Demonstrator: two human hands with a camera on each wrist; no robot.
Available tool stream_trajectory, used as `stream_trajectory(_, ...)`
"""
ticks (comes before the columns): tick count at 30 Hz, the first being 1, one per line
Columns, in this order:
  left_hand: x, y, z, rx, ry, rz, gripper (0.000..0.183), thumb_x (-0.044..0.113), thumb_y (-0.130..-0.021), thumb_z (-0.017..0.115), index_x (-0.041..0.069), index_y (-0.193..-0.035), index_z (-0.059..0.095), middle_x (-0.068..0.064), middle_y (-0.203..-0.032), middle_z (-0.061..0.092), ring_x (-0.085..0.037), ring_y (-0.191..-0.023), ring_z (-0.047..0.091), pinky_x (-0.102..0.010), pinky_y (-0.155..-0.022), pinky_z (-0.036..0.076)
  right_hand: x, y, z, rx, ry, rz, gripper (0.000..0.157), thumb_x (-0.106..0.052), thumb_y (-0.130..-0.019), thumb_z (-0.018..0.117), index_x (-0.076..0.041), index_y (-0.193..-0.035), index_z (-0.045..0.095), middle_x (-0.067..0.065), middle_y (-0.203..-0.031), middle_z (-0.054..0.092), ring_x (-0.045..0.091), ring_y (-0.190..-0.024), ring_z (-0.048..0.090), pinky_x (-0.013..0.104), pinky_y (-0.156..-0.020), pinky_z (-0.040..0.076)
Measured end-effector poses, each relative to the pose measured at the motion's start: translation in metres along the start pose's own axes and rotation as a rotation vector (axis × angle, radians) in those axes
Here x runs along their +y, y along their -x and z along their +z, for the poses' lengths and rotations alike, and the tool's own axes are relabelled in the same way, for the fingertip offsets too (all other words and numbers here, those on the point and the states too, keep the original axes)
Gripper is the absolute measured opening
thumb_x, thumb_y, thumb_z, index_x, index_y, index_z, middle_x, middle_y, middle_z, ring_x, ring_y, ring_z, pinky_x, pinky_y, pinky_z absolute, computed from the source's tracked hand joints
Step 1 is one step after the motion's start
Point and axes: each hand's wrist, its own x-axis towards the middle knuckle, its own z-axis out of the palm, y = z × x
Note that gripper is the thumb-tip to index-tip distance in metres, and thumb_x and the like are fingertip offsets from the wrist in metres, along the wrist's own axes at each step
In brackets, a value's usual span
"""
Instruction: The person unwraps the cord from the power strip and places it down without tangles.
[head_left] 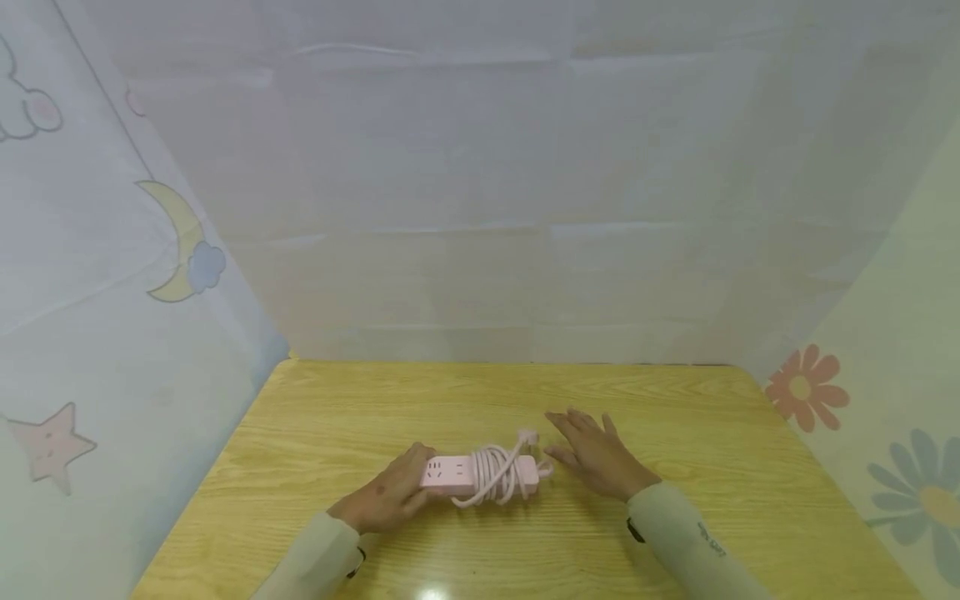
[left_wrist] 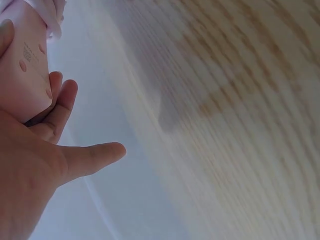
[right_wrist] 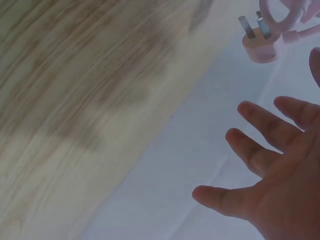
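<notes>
My left hand [head_left: 392, 492] grips the left end of a pink power strip [head_left: 447, 472], its fingers bent round the body. Several turns of pale pink cord [head_left: 489, 477] are wrapped about the strip's right half. In the left wrist view the underside of the strip [left_wrist: 22, 70] shows, with small round spots and a printed label. The plug [right_wrist: 262, 47] sticks out near the strip's right end, its metal prongs visible in the right wrist view. Just right of the strip, my right hand [head_left: 597, 458] is spread with fingers apart, holding nothing.
A wood-grain table [head_left: 337, 400] lies under both hands. Pale sheeting [head_left: 450, 292] rises behind its far edge. Printed sheets with a moon [head_left: 176, 237] and flowers [head_left: 810, 387] flank it left and right.
</notes>
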Motion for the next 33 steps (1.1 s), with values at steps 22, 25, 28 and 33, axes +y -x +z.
stream_trajectory(22, 0.007, 0.003, -0.001, 0.034, -0.031, 0.072, 0.034, 0.025, -0.103, 0.056, 0.007, -0.128, 0.041, 0.007, -0.108, 0.043, -0.007, -0.089, 0.043, -0.024, -0.078, 0.045, 0.003, -0.012, 0.006, -0.114, -0.265, 0.052, 0.057, -0.038, -0.104, 0.053, -0.002, -0.147, 0.045, 0.019, -0.148, 0.047, 0.045, -0.138, 0.038, 0.068, -0.11, 0.021)
stream_trajectory(25, 0.007, 0.003, -0.001, 0.026, -0.028, 0.067, 0.033, 0.025, -0.104, 0.055, 0.008, -0.128, 0.041, 0.007, -0.107, 0.042, -0.007, -0.089, 0.043, -0.024, -0.078, 0.045, 0.005, -0.014, 0.008, -0.107, -0.26, 0.036, 0.056, -0.039, -0.104, 0.053, -0.002, -0.146, 0.047, 0.019, -0.147, 0.048, 0.044, -0.137, 0.04, 0.069, -0.109, 0.023)
stream_trajectory(28, 0.008, 0.003, -0.001, 0.014, -0.017, 0.058, 0.032, 0.023, -0.104, 0.055, 0.009, -0.129, 0.041, 0.008, -0.108, 0.042, -0.007, -0.089, 0.043, -0.025, -0.078, 0.045, 0.006, -0.015, 0.01, -0.1, -0.253, 0.018, 0.055, -0.038, -0.103, 0.055, -0.003, -0.145, 0.049, 0.018, -0.146, 0.049, 0.044, -0.136, 0.041, 0.07, -0.108, 0.022)
stream_trajectory(33, 0.009, 0.003, -0.001, 0.004, 0.004, 0.053, 0.032, 0.022, -0.104, 0.054, 0.009, -0.129, 0.041, 0.007, -0.108, 0.041, -0.007, -0.089, 0.043, -0.025, -0.078, 0.045, 0.005, -0.016, 0.011, -0.096, -0.242, -0.011, 0.052, -0.035, -0.101, 0.059, -0.003, -0.142, 0.052, 0.016, -0.143, 0.053, 0.042, -0.134, 0.045, 0.071, -0.107, 0.022)
